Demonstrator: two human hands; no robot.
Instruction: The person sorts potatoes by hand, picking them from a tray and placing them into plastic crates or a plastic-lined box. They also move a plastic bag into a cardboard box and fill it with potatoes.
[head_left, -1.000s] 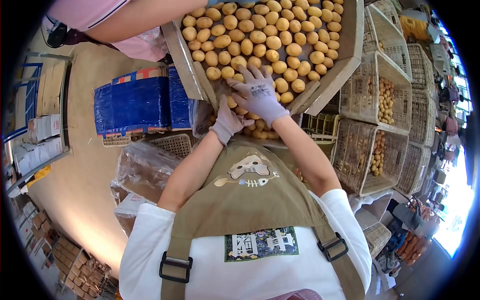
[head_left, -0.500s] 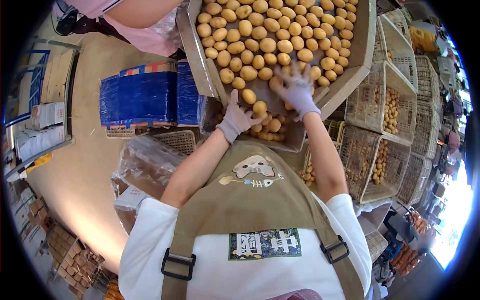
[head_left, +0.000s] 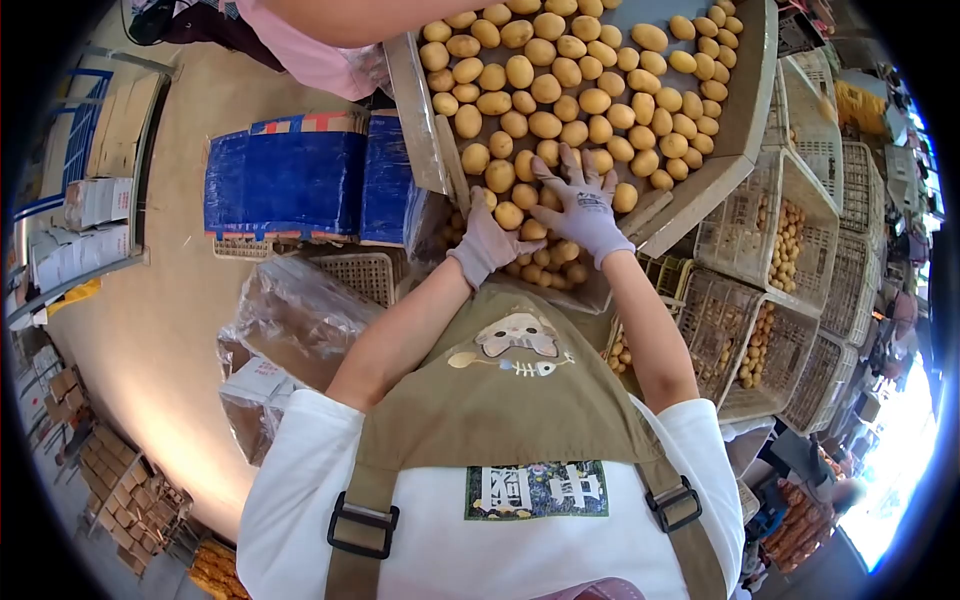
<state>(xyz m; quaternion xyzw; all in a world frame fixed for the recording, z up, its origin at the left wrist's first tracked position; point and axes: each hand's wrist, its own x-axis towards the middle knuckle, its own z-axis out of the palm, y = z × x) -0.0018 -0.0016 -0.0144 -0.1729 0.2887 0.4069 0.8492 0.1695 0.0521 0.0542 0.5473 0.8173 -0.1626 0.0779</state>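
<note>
Many round tan potatoes (head_left: 545, 88) lie across a wide metal sorting tray (head_left: 705, 195). At its narrow near end, my left hand (head_left: 485, 242), in a pale glove, is held beside the outlet with thumb and fingers apart. My right hand (head_left: 584, 212), also gloved, has its fingers spread over potatoes at the tray's lower edge, touching some. Between the two hands sits a potato (head_left: 508, 215). Below the outlet, more potatoes (head_left: 545, 268) fill a container, partly hidden by my hands and apron.
Stacked plastic crates (head_left: 735, 235), some holding potatoes, stand on the right. To the left are a blue-covered stack (head_left: 285, 185) and a box lined with clear plastic (head_left: 290, 320). Another person's arm (head_left: 350, 18) reaches in at the upper left.
My right hand has moved down and slightly left toward the outlet, and potatoes near it have shifted. The left hand stays at the outlet. The other person's arm extends further over the tray.
</note>
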